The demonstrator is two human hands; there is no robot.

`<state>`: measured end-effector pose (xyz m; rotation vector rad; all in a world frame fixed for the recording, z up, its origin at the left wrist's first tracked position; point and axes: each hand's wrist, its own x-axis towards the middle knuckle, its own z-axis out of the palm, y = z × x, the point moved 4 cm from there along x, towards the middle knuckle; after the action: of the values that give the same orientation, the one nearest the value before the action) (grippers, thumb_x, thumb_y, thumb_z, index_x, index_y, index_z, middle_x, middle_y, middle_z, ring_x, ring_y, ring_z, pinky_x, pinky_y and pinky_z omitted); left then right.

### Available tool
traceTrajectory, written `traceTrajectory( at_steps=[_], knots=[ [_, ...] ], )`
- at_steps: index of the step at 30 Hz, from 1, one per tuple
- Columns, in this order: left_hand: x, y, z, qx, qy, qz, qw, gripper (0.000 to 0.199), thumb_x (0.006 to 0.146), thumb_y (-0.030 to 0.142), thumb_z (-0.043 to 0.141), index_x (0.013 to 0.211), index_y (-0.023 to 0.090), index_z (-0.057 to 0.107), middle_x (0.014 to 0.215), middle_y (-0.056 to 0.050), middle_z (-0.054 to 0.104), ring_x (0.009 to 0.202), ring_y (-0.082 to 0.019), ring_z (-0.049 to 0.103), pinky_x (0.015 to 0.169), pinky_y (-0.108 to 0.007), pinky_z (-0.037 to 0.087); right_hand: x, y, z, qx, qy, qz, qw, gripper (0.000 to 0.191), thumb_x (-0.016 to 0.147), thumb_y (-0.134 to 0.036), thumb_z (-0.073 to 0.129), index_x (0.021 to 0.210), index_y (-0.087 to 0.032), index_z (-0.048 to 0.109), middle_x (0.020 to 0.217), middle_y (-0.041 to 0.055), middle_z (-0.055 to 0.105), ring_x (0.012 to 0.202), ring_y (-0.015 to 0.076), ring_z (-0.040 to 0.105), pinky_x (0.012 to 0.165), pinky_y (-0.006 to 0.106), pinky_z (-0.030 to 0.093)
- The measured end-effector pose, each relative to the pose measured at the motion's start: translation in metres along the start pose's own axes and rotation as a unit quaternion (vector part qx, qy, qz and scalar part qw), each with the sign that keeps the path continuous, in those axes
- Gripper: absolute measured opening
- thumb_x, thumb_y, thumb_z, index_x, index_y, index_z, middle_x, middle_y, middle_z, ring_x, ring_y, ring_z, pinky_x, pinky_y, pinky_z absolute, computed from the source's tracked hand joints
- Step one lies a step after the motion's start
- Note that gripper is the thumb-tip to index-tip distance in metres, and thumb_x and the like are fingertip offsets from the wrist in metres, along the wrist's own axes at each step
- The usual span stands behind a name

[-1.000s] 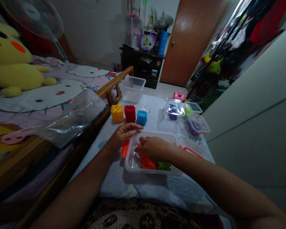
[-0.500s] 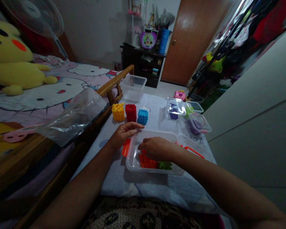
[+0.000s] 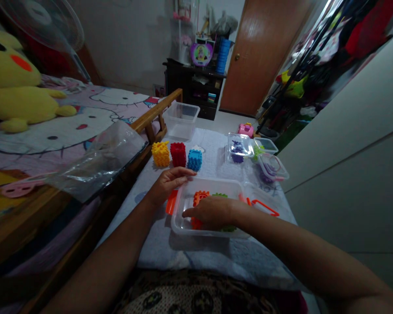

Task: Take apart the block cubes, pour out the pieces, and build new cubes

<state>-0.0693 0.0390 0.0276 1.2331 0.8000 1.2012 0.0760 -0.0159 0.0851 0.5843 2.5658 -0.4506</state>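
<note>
Two bare hands are at work over a shallow clear container (image 3: pixel 183 229) in the lower middle of the frame. From the left edge, we see a yellow plush toy (image 3: pixel 22 104) seated on the bed, with a fan (image 3: pixel 41 15) at the upper left. Below the toy lie a pink mask-like thing (image 3: pixel 18 188) and a clear plastic bag (image 3: pixel 101 152), the bag reaching over the wooden bed rail (image 3: pixel 157 111).

Just left of centre, on the pale blue cloth (image 3: pixel 163 250), stand a yellow block (image 3: pixel 160 155), a red block (image 3: pixel 178 155) and a blue block (image 3: pixel 194 160) in a row, with a tall clear tub (image 3: pixel 180 127) behind them. Our left hand (image 3: pixel 170 182) is at the container's far left corner, its fingers stretched out and their tips close together; whether they pinch the rim we cannot tell. Just below it, an orange handle (image 3: pixel 171 203) sticks out.

Inside the container lie orange pieces (image 3: pixel 201 196), partly under our right hand (image 3: pixel 211 212), which is palm down with a finger pointing left; we cannot tell whether it grips one. Green pieces (image 3: pixel 220 195) show beyond and below that hand. Further right, we have an orange loop (image 3: pixel 267 208), then small clear boxes (image 3: pixel 240 148) with purple and lime pieces at the right of the cloth.
</note>
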Motion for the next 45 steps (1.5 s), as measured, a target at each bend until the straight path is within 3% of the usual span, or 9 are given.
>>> traceTrajectory(
  at_steps=[6, 11, 13, 16, 18, 21, 26, 32, 45],
  knots=[
    [-0.001, -0.001, 0.0, -0.005, -0.003, -0.004, 1.0, 0.021, 0.078, 0.03, 0.074, 0.097, 0.021, 0.077, 0.107, -0.006, 0.076, 0.093, -0.019, 0.068, 0.087, -0.031, 0.051, 0.012, -0.002, 0.003, -0.042, -0.066, -0.029, 0.997, 0.024, 0.088, -0.015, 0.059, 0.108, -0.017, 0.072, 0.097, 0.0107, 0.076, 0.078, 0.0182, 0.069, 0.061, 0.027, 0.045],
    [0.0, -0.002, -0.001, 0.005, -0.011, 0.002, 1.0, 0.023, 0.079, 0.032, 0.074, 0.099, 0.022, 0.077, 0.106, -0.006, 0.076, 0.095, -0.02, 0.068, 0.088, -0.032, 0.051, 0.008, -0.001, 0.002, -0.012, -0.073, -0.037, 0.997, 0.026, 0.091, -0.017, 0.055, 0.109, -0.018, 0.073, 0.099, 0.0096, 0.077, 0.081, 0.0174, 0.069, 0.065, 0.027, 0.044],
    [0.0, 0.0, -0.001, 0.005, -0.005, 0.003, 1.0, 0.023, 0.078, 0.032, 0.074, 0.097, 0.021, 0.078, 0.105, -0.007, 0.076, 0.095, -0.021, 0.068, 0.088, -0.033, 0.051, 0.001, 0.003, -0.004, 0.032, -0.043, -0.045, 0.998, 0.03, 0.09, -0.016, 0.058, 0.117, -0.02, 0.071, 0.104, 0.0077, 0.076, 0.086, 0.0155, 0.068, 0.071, 0.026, 0.045],
    [-0.001, 0.002, 0.001, -0.003, 0.002, 0.004, 1.0, 0.022, 0.077, 0.032, 0.075, 0.095, 0.021, 0.078, 0.107, -0.007, 0.076, 0.095, -0.021, 0.069, 0.088, -0.033, 0.052, -0.017, 0.017, -0.022, 0.105, 0.056, -0.028, 0.992, 0.033, 0.092, -0.014, 0.055, 0.122, -0.02, 0.068, 0.108, 0.0059, 0.075, 0.088, 0.0127, 0.067, 0.077, 0.024, 0.045],
    [-0.001, 0.004, 0.002, -0.004, 0.001, 0.003, 1.0, 0.021, 0.077, 0.031, 0.076, 0.095, 0.021, 0.078, 0.108, -0.006, 0.076, 0.094, -0.021, 0.069, 0.088, -0.032, 0.051, -0.03, 0.031, -0.033, 0.135, 0.115, 0.032, 0.984, 0.035, 0.092, -0.012, 0.052, 0.123, -0.018, 0.066, 0.103, 0.0061, 0.076, 0.084, 0.0123, 0.067, 0.075, 0.023, 0.045],
    [-0.001, 0.003, 0.002, 0.001, 0.002, 0.002, 1.0, 0.021, 0.076, 0.031, 0.076, 0.095, 0.022, 0.078, 0.107, -0.006, 0.076, 0.095, -0.021, 0.068, 0.089, -0.032, 0.05, -0.046, 0.044, -0.038, 0.129, 0.148, 0.127, 0.972, 0.036, 0.092, -0.011, 0.051, 0.125, -0.016, 0.065, 0.098, 0.0078, 0.076, 0.082, 0.0141, 0.068, 0.074, 0.025, 0.045],
    [0.0, 0.001, 0.0, 0.011, -0.002, 0.0, 1.0, 0.021, 0.078, 0.031, 0.075, 0.097, 0.023, 0.078, 0.109, -0.006, 0.076, 0.095, -0.02, 0.068, 0.09, -0.032, 0.05, -0.042, 0.039, -0.019, 0.028, 0.109, 0.151, 0.982, 0.025, 0.09, -0.011, 0.053, 0.11, -0.014, 0.07, 0.103, 0.0135, 0.075, 0.093, 0.0205, 0.069, 0.077, 0.029, 0.046],
    [0.0, 0.001, 0.001, 0.002, 0.004, -0.001, 1.0, 0.022, 0.076, 0.032, 0.076, 0.095, 0.022, 0.079, 0.106, -0.006, 0.076, 0.094, -0.02, 0.068, 0.089, -0.032, 0.05, -0.02, 0.037, 0.008, -0.012, 0.105, 0.16, 0.981, 0.024, 0.09, -0.01, 0.051, 0.107, -0.013, 0.068, 0.097, 0.0138, 0.074, 0.083, 0.0209, 0.07, 0.065, 0.027, 0.043],
    [0.0, 0.003, 0.001, 0.015, -0.002, 0.012, 1.0, 0.021, 0.078, 0.031, 0.074, 0.097, 0.023, 0.079, 0.106, -0.005, 0.076, 0.092, -0.019, 0.068, 0.088, -0.032, 0.05, -0.005, 0.038, 0.018, 0.003, 0.137, 0.121, 0.983, 0.026, 0.089, -0.008, 0.047, 0.103, -0.012, 0.068, 0.095, 0.0137, 0.073, 0.082, 0.0194, 0.068, 0.066, 0.028, 0.043]
  ],
)
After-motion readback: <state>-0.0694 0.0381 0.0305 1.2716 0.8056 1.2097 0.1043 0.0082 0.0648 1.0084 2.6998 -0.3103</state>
